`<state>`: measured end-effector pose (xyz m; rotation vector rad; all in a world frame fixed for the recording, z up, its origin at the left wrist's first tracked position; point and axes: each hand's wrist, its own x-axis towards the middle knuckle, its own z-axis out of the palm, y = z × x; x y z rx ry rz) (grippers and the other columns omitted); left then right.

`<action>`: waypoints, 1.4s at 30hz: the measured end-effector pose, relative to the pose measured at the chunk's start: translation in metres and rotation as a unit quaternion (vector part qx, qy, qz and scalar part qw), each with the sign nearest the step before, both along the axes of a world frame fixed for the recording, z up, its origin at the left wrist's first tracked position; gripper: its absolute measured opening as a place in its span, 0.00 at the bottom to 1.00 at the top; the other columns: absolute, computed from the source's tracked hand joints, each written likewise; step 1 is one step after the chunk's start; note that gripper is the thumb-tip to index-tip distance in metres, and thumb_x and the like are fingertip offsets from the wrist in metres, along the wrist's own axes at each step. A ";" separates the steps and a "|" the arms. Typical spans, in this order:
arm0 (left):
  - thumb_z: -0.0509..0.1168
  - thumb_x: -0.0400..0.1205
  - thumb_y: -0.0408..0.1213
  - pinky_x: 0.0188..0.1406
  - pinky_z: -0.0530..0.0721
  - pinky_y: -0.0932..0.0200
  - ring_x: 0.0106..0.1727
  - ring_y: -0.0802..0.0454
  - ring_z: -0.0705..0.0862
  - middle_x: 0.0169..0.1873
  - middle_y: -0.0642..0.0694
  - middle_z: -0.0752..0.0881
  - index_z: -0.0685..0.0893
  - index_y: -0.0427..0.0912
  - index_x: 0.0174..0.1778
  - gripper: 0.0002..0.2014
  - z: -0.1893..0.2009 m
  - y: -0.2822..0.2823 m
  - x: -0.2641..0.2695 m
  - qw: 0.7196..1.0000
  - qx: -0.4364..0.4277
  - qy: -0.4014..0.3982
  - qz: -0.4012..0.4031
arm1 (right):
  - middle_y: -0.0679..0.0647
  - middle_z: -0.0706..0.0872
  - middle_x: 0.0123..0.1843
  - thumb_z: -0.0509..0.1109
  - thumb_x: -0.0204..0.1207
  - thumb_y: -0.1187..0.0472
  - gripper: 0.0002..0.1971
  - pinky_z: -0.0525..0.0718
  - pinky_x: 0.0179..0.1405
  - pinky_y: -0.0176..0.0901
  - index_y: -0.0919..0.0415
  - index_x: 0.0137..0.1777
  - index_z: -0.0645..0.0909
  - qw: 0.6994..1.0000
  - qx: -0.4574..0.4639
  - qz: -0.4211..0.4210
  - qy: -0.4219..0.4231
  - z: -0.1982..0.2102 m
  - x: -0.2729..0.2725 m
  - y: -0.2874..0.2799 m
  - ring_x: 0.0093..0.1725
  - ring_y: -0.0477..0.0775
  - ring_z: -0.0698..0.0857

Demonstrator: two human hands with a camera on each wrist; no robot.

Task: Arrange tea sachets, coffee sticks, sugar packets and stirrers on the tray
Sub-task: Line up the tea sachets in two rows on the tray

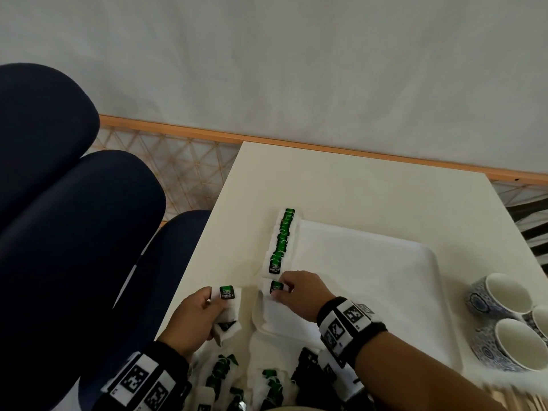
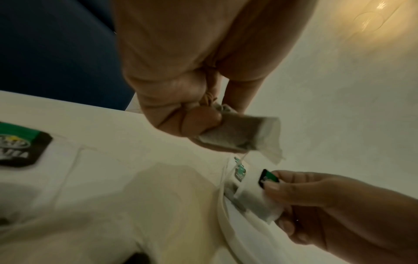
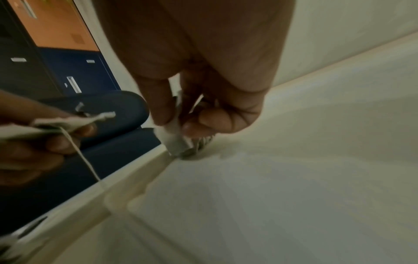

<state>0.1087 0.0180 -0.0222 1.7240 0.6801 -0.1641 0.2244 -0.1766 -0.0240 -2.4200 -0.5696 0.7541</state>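
A white tray (image 1: 385,280) lies on the cream table. Along its left rim runs a row of tea sachets (image 1: 281,238) with green and black tags, overlapping. My right hand (image 1: 296,289) pinches a tea sachet (image 1: 276,287) at the near end of that row, low over the tray's left edge; the same sachet (image 3: 174,139) shows between thumb and fingers. My left hand (image 1: 192,315) grips a small bunch of tea sachets (image 1: 227,304) just left of the tray, over the table. Seen from the left wrist, the bunch (image 2: 244,132) sits in curled fingers.
More tea sachets (image 1: 252,378) lie heaped on the table near my wrists. Three blue-patterned white cups (image 1: 504,321) stand right of the tray. Dark blue chair backs (image 1: 74,232) stand left of the table. The table's left edge (image 1: 201,253) is close to my left hand.
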 end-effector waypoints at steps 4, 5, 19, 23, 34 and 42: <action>0.63 0.84 0.33 0.21 0.68 0.60 0.19 0.55 0.71 0.22 0.49 0.80 0.84 0.36 0.43 0.07 -0.002 -0.001 0.001 1.000 -0.012 0.001 0.000 | 0.48 0.79 0.38 0.71 0.75 0.52 0.10 0.73 0.36 0.38 0.51 0.35 0.76 0.993 -0.026 0.102 0.060 0.015 -0.010 -0.011 0.40 0.48 0.77; 0.63 0.84 0.33 0.21 0.69 0.60 0.20 0.55 0.71 0.22 0.49 0.80 0.84 0.36 0.43 0.07 -0.002 -0.001 0.001 1.000 -0.013 0.001 -0.001 | 0.51 0.82 0.43 0.71 0.75 0.53 0.07 0.76 0.41 0.40 0.52 0.38 0.79 0.989 -0.045 0.122 0.064 0.015 -0.013 -0.012 0.44 0.51 0.79; 0.64 0.84 0.37 0.22 0.70 0.59 0.23 0.54 0.71 0.26 0.44 0.80 0.83 0.34 0.42 0.10 -0.004 0.001 0.001 1.000 0.002 0.003 -0.017 | 0.52 0.84 0.57 0.68 0.79 0.54 0.08 0.72 0.49 0.34 0.53 0.39 0.77 0.994 0.070 0.015 -0.084 0.000 -0.006 -0.005 0.57 0.49 0.82; 0.65 0.84 0.38 0.22 0.69 0.60 0.22 0.54 0.70 0.23 0.46 0.76 0.80 0.29 0.42 0.13 -0.003 0.000 0.001 1.000 0.007 0.003 -0.023 | 0.54 0.82 0.43 0.64 0.82 0.51 0.12 0.73 0.37 0.38 0.61 0.45 0.78 0.999 0.027 -0.015 -0.036 -0.006 0.000 0.003 0.44 0.54 0.79; 0.64 0.84 0.36 0.23 0.70 0.59 0.23 0.53 0.71 0.23 0.47 0.78 0.82 0.32 0.41 0.11 -0.003 0.002 0.003 1.000 0.006 0.006 -0.024 | 0.53 0.83 0.43 0.77 0.68 0.42 0.29 0.76 0.32 0.38 0.52 0.59 0.65 0.991 0.041 -0.122 0.042 -0.019 0.000 0.009 0.39 0.51 0.80; 0.64 0.84 0.35 0.23 0.71 0.59 0.24 0.53 0.72 0.25 0.46 0.80 0.83 0.33 0.42 0.09 -0.003 0.000 0.007 0.999 0.008 0.012 -0.034 | 0.50 0.79 0.41 0.76 0.72 0.53 0.27 0.73 0.29 0.36 0.56 0.61 0.62 0.997 -0.019 -0.076 0.006 -0.012 -0.003 0.019 0.37 0.49 0.78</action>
